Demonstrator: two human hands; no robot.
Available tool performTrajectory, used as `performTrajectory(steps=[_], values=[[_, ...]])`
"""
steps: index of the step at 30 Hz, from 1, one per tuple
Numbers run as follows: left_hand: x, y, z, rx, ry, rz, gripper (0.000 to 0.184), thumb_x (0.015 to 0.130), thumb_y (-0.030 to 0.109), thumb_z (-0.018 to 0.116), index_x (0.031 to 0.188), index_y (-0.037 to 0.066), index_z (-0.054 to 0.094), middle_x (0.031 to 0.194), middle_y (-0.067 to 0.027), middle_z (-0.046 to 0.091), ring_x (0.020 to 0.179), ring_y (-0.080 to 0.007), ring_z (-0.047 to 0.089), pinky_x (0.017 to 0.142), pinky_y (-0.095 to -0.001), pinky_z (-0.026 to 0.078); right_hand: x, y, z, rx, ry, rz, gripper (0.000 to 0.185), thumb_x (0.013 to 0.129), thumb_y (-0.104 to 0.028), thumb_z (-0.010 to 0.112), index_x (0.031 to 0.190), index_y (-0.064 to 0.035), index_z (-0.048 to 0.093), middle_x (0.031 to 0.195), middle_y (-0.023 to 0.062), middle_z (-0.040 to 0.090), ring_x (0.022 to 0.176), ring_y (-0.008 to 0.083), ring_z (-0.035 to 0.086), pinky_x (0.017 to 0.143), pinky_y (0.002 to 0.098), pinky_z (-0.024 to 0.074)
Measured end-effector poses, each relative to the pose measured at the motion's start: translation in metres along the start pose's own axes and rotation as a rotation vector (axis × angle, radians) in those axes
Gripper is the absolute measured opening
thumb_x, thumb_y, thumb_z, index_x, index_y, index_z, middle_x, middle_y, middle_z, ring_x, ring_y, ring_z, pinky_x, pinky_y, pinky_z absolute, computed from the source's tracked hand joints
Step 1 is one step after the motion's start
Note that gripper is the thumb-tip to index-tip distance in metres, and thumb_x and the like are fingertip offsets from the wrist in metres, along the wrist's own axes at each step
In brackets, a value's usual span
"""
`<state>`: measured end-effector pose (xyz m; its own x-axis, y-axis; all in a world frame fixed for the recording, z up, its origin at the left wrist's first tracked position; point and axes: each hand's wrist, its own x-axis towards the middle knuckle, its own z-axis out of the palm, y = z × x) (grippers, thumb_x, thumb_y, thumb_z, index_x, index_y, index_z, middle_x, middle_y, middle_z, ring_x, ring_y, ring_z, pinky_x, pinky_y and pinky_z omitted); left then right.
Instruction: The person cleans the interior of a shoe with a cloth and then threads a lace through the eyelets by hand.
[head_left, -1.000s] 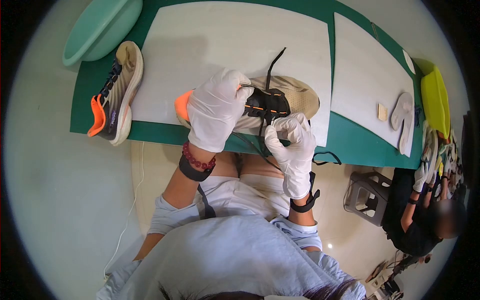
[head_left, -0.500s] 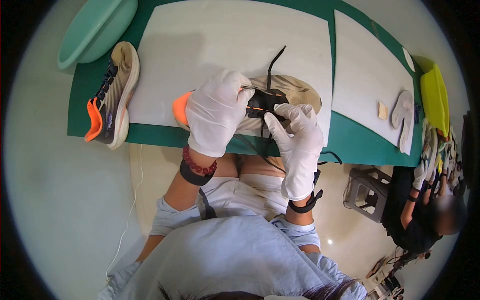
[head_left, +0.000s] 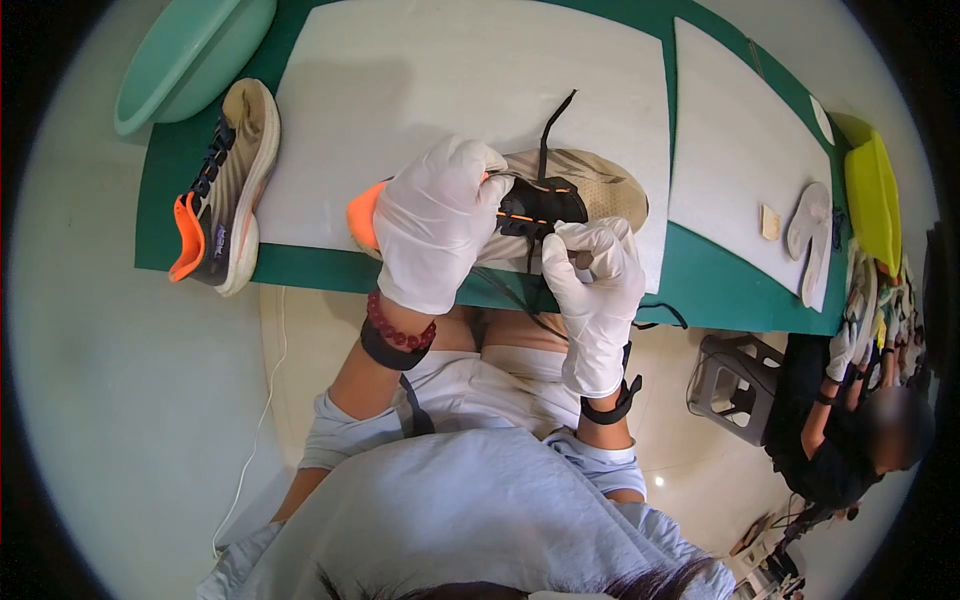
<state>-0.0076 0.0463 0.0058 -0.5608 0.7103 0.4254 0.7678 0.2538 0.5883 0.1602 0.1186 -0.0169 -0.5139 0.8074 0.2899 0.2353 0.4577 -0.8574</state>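
A beige sneaker (head_left: 615,190) with a black lacing panel and an orange heel lies sideways on the white board. Around its ankle end my gloved left hand (head_left: 435,225) is closed, its fingertips by the tongue. My gloved right hand (head_left: 600,290) is pinched at the near edge of the lacing panel, by the front eyelets, on what looks like the black shoelace; its fingertips partly hide it. One end of the shoelace (head_left: 550,125) sticks up beyond the far side of the shoe. More lace hangs over the table's near edge, beneath my hands.
The matching sneaker (head_left: 235,190) stands at the left of the green table (head_left: 740,285), near a mint basin (head_left: 190,65). On a second white board (head_left: 740,130) lie an insole (head_left: 808,235) and a small beige piece (head_left: 769,222). Right of it are a yellow basin (head_left: 872,205), a grey stool (head_left: 735,390) and another person.
My right hand has drawn slightly toward me from the lacing panel, uncovering more of its front part. My left hand keeps its hold on the shoe.
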Motion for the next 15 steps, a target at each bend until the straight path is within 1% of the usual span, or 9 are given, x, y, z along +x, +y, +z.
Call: performTrajectory(steps=[2, 6, 9, 15], values=[[0.0003, 0.0006, 0.0002, -0.011, -0.006, -0.015, 0.013, 0.087, 0.014, 0.078, 0.093, 0.011, 0.067, 0.087, -0.0083, 0.067, 0.081, -0.0313, 0.067, 0.07, -0.042, 0.053, -0.0004, -0.0015, -0.0004, 0.053, 0.001, 0.022, 0.016, 0.087, -0.004, 0.083, 0.086, -0.0047, 0.067, 0.09, 0.0092, 0.069, 0.084, 0.0224, 0.07, 0.075, 0.033, 0.0558], [0.0008, -0.0007, 0.0008, -0.01, -0.015, -0.021, 0.012, 0.088, 0.015, 0.077, 0.093, 0.011, 0.067, 0.087, -0.0085, 0.067, 0.08, -0.0314, 0.067, 0.07, -0.0421, 0.053, -0.0001, -0.0035, -0.0022, 0.052, -0.011, 0.005, 0.015, 0.087, -0.003, 0.082, 0.085, -0.0041, 0.067, 0.088, 0.0081, 0.067, 0.085, 0.0222, 0.07, 0.074, 0.0325, 0.056], [0.002, 0.0041, -0.0037, -0.024, -0.058, -0.09, 0.012, 0.089, 0.013, 0.079, 0.097, 0.006, 0.072, 0.094, -0.0107, 0.073, 0.087, -0.0306, 0.072, 0.076, -0.038, 0.055, 0.0, -0.0011, -0.0019, 0.046, -0.008, -0.023, 0.015, 0.086, -0.003, 0.082, 0.084, -0.0037, 0.067, 0.086, 0.0082, 0.066, 0.083, 0.022, 0.07, 0.073, 0.0322, 0.0557], [0.0023, 0.0042, -0.0044, -0.011, -0.075, -0.104, 0.012, 0.089, 0.013, 0.079, 0.097, 0.006, 0.072, 0.094, -0.0109, 0.073, 0.087, -0.0307, 0.072, 0.076, -0.0378, 0.055, 0.0008, -0.0012, -0.0029, 0.005, -0.015, -0.024, 0.017, 0.084, -0.002, 0.082, 0.082, -0.0037, 0.065, 0.083, 0.0084, 0.064, 0.077, 0.0212, 0.067, 0.072, 0.0321, 0.0552]])
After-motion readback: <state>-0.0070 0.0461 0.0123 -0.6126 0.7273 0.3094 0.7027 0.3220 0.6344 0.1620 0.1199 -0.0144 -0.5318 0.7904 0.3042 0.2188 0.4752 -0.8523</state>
